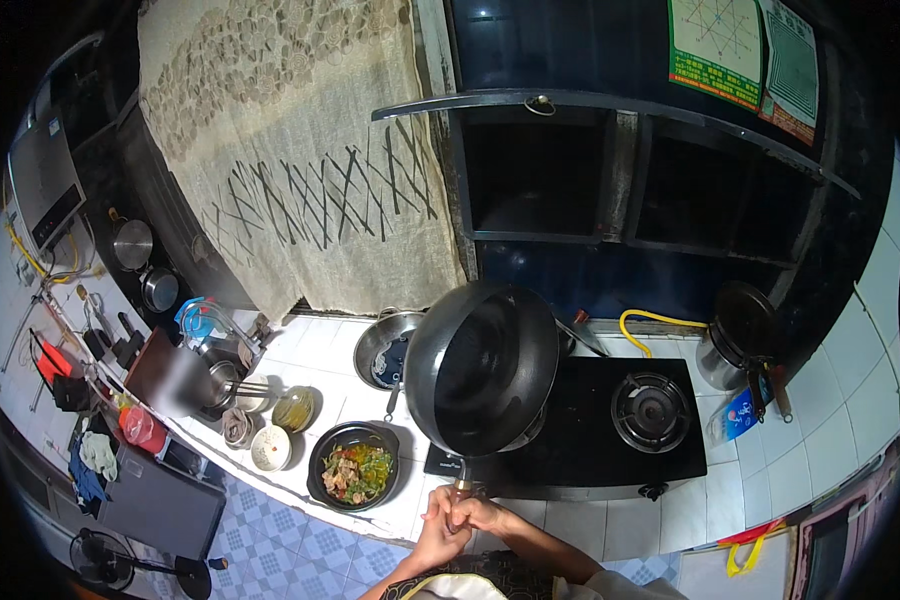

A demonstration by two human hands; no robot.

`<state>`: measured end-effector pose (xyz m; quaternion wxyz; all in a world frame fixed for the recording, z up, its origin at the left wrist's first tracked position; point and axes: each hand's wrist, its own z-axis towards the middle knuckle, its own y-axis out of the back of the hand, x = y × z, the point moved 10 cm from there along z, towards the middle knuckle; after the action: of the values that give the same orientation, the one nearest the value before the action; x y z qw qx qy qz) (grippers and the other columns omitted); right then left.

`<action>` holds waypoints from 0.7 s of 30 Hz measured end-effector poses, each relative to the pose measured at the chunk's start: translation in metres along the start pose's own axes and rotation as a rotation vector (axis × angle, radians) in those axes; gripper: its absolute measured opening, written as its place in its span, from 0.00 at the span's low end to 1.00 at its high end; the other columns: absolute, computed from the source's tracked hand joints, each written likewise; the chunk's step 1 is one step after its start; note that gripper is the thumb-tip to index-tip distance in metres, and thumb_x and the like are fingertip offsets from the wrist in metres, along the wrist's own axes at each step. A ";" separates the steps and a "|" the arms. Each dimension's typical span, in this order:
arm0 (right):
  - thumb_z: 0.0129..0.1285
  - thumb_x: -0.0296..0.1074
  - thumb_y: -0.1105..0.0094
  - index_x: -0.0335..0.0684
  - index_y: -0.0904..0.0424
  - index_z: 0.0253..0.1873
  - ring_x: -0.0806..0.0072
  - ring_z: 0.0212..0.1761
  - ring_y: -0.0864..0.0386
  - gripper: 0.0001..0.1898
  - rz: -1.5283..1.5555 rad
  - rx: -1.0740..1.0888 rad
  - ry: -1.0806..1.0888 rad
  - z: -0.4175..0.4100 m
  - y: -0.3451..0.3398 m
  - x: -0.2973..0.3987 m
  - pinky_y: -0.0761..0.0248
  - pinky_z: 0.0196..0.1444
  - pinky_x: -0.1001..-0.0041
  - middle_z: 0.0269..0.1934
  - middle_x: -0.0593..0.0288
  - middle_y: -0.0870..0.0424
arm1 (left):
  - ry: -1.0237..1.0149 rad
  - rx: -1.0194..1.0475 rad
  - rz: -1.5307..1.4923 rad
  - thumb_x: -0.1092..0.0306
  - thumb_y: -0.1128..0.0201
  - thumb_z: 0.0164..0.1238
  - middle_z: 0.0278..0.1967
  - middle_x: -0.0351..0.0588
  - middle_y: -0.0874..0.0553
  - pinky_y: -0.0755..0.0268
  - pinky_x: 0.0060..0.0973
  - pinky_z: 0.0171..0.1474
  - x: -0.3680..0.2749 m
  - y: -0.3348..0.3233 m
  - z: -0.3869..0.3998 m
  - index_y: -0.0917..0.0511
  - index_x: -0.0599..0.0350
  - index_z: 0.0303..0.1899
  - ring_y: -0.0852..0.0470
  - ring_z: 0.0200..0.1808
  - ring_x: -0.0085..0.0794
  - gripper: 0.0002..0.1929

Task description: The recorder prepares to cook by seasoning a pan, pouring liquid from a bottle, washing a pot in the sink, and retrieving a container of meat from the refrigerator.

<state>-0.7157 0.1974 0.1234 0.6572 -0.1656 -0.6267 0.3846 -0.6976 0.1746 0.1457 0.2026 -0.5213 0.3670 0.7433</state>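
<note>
A black wok [487, 367] is tilted up above the left side of a black gas stove [585, 450], its dark inside showing. Both hands grip its wooden handle [461, 487]. My left hand [441, 529] wraps the handle's lower end, while my right hand [478, 513] is against it from the other side. To the left of the wok, on the white tiled counter, a black bowl [354, 466] contains chunks of food with green vegetables. Whether the wok touches the burner beneath cannot be told.
Behind the wok stands a metal pot [387, 352]. Small bowls [271, 448] and a glass bowl [294, 409] sit near the sink [225, 371]. A lidded pot [724, 360] stands right of the bare burner [652, 411]. A curtain [330, 150] hangs behind the counter.
</note>
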 end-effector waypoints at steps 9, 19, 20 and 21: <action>0.41 0.25 0.49 0.37 0.31 0.22 0.75 0.29 0.26 0.01 -0.371 -0.132 -0.037 -0.008 0.005 0.013 0.32 0.31 0.75 0.32 0.52 0.23 | -0.090 -0.055 -0.168 0.82 0.43 0.51 0.37 0.43 0.24 0.31 0.20 0.39 0.017 -0.008 -0.001 0.28 0.60 0.42 0.24 0.37 0.24 0.14; 0.42 0.27 0.43 0.33 0.25 0.26 0.76 0.28 0.23 0.05 -0.819 -0.498 0.010 -0.028 0.037 0.041 0.29 0.31 0.75 0.25 0.58 0.20 | 0.076 0.250 -0.643 0.77 0.44 0.59 0.17 0.39 0.24 0.38 0.17 0.21 0.036 -0.054 0.010 0.25 0.60 0.24 0.26 0.19 0.19 0.06; 0.42 0.26 0.42 0.32 0.26 0.25 0.74 0.32 0.22 0.05 -0.850 -0.524 -0.032 -0.030 0.037 0.042 0.28 0.34 0.74 0.27 0.56 0.20 | 0.070 0.249 -0.651 0.77 0.44 0.59 0.17 0.39 0.24 0.38 0.17 0.21 0.043 -0.056 0.011 0.25 0.60 0.24 0.26 0.19 0.19 0.06; 0.42 0.26 0.42 0.32 0.26 0.25 0.74 0.32 0.22 0.05 -0.857 -0.530 -0.034 -0.032 0.038 0.044 0.28 0.34 0.74 0.27 0.56 0.20 | 0.091 0.288 -0.701 0.76 0.44 0.60 0.18 0.40 0.23 0.38 0.17 0.21 0.046 -0.062 0.011 0.25 0.60 0.24 0.26 0.19 0.19 0.06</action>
<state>-0.7000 0.2615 0.1221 0.6811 -0.0485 -0.7250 -0.0897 -0.6796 0.2197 0.0847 0.4993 -0.6136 0.2760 0.5459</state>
